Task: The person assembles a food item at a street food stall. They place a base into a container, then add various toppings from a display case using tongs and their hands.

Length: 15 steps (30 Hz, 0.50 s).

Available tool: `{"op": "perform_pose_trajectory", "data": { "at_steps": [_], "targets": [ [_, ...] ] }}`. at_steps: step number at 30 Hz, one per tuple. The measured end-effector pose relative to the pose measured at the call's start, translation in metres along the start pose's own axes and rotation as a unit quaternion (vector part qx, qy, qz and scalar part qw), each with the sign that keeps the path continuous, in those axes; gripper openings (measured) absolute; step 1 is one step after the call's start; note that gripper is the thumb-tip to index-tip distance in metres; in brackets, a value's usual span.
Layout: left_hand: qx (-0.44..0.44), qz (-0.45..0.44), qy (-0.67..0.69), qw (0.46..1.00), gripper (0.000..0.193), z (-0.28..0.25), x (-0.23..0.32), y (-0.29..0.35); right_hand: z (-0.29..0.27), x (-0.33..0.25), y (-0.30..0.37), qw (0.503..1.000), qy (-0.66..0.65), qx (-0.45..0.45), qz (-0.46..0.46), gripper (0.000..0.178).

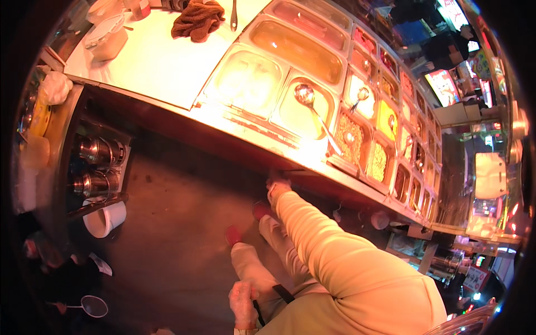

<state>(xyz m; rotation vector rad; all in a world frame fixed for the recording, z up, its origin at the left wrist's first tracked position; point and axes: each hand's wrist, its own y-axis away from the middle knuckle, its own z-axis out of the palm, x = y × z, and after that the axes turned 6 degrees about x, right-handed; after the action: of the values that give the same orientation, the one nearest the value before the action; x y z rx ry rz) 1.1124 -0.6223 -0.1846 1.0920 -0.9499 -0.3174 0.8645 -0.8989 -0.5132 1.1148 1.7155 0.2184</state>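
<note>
Under counter edge [312, 167], right hand [277, 187] closed.

brown cloth [197, 19], ladle [310, 104], white bucket [105, 219]

Food stall, counter [167, 61] of topping trays [357, 145], ladles [306, 96]

A ladle [312, 109] lies in a counter tray [290, 120], cloth [197, 19] behind-left.
</note>
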Motion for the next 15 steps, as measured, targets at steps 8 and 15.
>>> {"op": "perform_pose_trajectory", "data": {
  "at_steps": [8,15],
  "targets": [
    [-0.006,0.112,-0.148,0.983,0.031,0.039,0.001,-0.029,-0.006,0.013,0.035,0.737,0.575,-0.183,-0.304,0.022],
    [0.185,0.232,-0.218,0.930,0.073,0.107,0.093,-0.067,-0.081,0.028,0.209,0.723,0.380,-0.546,-0.183,0.028]
  ]
}}
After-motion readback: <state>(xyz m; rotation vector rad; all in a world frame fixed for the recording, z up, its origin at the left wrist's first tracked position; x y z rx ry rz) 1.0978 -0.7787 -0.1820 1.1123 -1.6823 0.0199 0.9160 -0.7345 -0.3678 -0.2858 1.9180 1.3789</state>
